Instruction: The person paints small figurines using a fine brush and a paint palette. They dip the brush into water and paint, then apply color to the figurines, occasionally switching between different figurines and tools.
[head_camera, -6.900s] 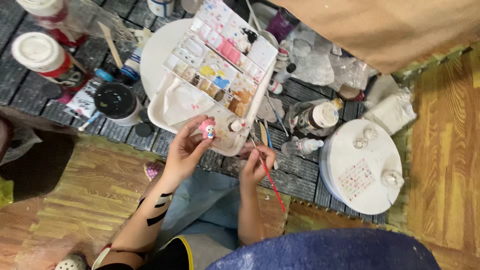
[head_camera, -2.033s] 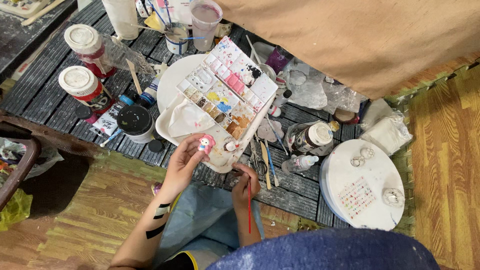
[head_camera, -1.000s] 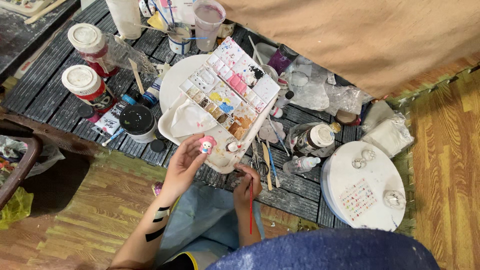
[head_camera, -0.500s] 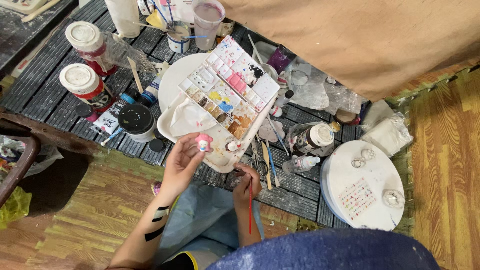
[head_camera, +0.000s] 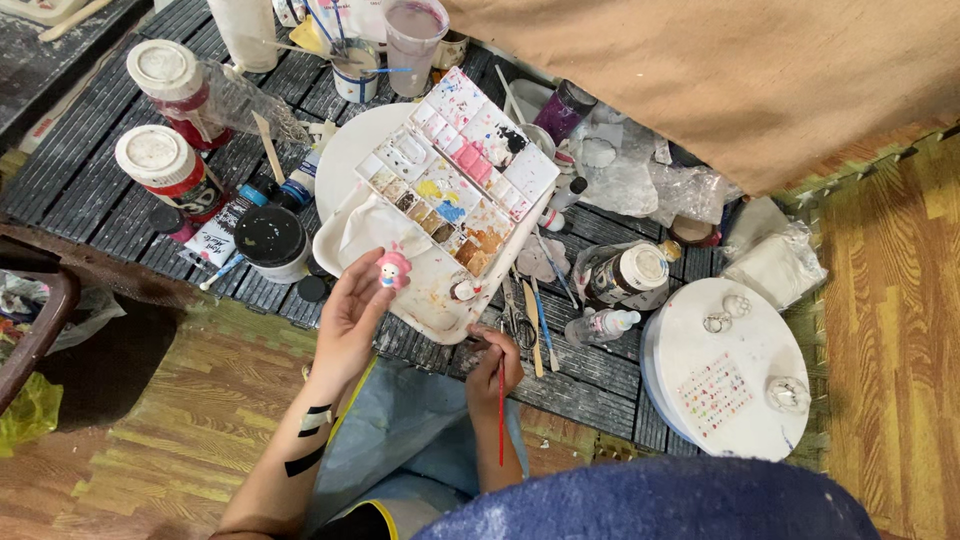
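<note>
- Left hand (head_camera: 352, 318): fingers curled up around a small pink figurine (head_camera: 392, 268), pinched at the fingertips, held over the lower edge of the white plate (head_camera: 350, 160).
- Right hand (head_camera: 497, 360): closed in a pen grip on a red-handled brush (head_camera: 501, 415); handle points back toward the body, tip end sits at the plate's near edge. Bristles not resolvable.
- Paint palette (head_camera: 455, 185): rectangular, lid open, resting on the plate, tilted diagonally. Wells hold browns, yellow, blue, orange; the lid side is smeared pink with a black patch.
- Small pot (head_camera: 462, 290) just beside the right hand, on the plate rim; contents unclear.
- Two red jars with white lids (head_camera: 160, 165) upper left, both shut.
- Black-lidded tub (head_camera: 270, 238) just left of the plate, shut.
- Clear cup (head_camera: 413, 30) at top holds cloudy pinkish water; striped cup (head_camera: 355, 70) next to it has brushes standing in it.
- Dark bottle (head_camera: 625, 275) with white cap lies tilted right of the palette; smaller clear bottle (head_camera: 600, 325) lies below it.
- Round white board (head_camera: 725, 370) at right carries a sticker sheet and a few small pale pieces.
</note>
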